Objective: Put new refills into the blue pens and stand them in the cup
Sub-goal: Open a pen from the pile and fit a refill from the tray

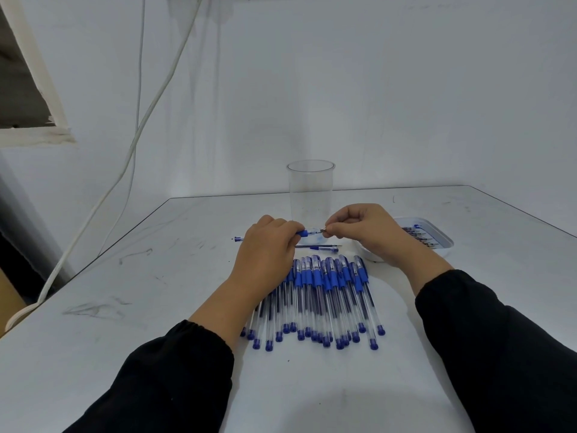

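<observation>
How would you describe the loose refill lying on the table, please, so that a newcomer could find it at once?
Start at the clear cup standing at the back of the table, then drop to the hands just in front of it. Below them, ahead of the pile of blue pens, lies the refill: a bare thin rod, far slimmer than any pen.

Cup [310, 189] behind pen pile [324, 295]; tray [437, 235] right of cup.

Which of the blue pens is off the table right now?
Only the blue-gripped clear pen held between the left hand and right hand, before the clear plastic cup. The piled pens lie flat.
</observation>
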Tool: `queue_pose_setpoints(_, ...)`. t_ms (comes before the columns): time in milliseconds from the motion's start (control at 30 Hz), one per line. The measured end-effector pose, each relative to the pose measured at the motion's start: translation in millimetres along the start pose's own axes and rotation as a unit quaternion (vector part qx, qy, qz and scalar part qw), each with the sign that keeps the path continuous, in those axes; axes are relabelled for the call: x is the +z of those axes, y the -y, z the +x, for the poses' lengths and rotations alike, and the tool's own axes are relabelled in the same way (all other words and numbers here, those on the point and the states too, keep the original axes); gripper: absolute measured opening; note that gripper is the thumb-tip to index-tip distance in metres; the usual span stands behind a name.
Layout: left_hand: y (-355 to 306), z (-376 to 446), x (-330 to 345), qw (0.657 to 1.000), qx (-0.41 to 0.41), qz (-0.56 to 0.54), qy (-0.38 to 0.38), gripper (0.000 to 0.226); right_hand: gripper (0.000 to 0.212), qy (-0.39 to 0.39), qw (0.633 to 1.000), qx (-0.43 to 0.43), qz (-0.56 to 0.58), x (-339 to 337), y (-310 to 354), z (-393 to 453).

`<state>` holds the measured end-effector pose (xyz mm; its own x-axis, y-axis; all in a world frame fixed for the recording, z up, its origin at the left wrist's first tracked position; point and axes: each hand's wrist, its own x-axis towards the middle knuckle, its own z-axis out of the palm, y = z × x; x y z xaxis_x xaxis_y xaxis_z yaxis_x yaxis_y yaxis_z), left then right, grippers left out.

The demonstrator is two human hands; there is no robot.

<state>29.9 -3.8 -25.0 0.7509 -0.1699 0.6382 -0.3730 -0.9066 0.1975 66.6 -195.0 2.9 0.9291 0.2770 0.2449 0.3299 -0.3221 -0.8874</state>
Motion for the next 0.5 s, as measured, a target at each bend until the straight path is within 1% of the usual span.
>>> queue_pose_setpoints(167,1.1,-0.2,-0.2,1.000,0.000,-0.005,-0.008,0.025,0.007,-0.029,1.000,0.004,0.000,-6.1,-0.5,1.0)
queue_pose_setpoints(500,-1.6,-0.3,0.0,1.000,0.010,-0.007,0.000,0.025,0.014,0.004,1.000,0.009,-0.016,4.9,-0.5,0.6)
